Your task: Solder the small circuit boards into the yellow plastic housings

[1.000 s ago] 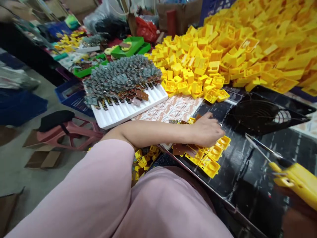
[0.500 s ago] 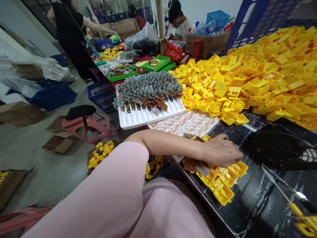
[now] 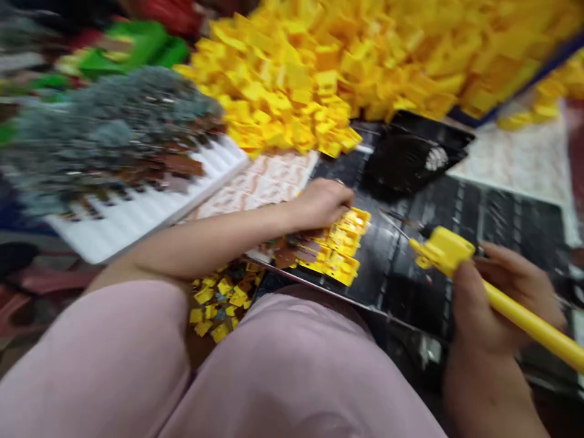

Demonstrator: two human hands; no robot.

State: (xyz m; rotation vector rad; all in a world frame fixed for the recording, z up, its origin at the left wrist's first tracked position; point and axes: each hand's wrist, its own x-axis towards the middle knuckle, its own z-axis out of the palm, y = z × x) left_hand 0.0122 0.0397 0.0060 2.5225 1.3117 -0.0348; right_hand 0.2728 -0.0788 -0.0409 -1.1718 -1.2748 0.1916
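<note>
- Well, your right hand [image 3: 497,304] is at the right side of the black worktop [image 3: 410,292], and its fingers close around the yellow-handled tool [image 3: 524,322].
- Its thin metal tip [image 3: 392,220] points to the left and comes just beside the yellow plastic frames [image 3: 340,246], but the blur does not let you see if it touches them.
- Your left hand [image 3: 322,204] lies at the upper end of these frames, with the fingers together and bent down. It is not possible to tell if they pinch anything.
- The frames lie in a row near the front edge of the worktop, toward its left corner, and the brown flat pieces [image 3: 287,258] sit at their left end.
- Behind your left hand, past the left edge of the worktop, lies the printed sheet [image 3: 260,182].
- Left of this sheet is the white ribbed tray [image 3: 137,213], which holds the grey metal parts [image 3: 118,115].
- At the far edge of the worktop stands the black wire fan guard [image 3: 415,158], and the big heap of yellow frames [image 3: 283,79] rises behind it.
- Small yellow pieces [image 3: 214,298] lie below the front edge, between your pink sleeve [image 3: 91,359] and your pink lap [image 3: 292,371].
</note>
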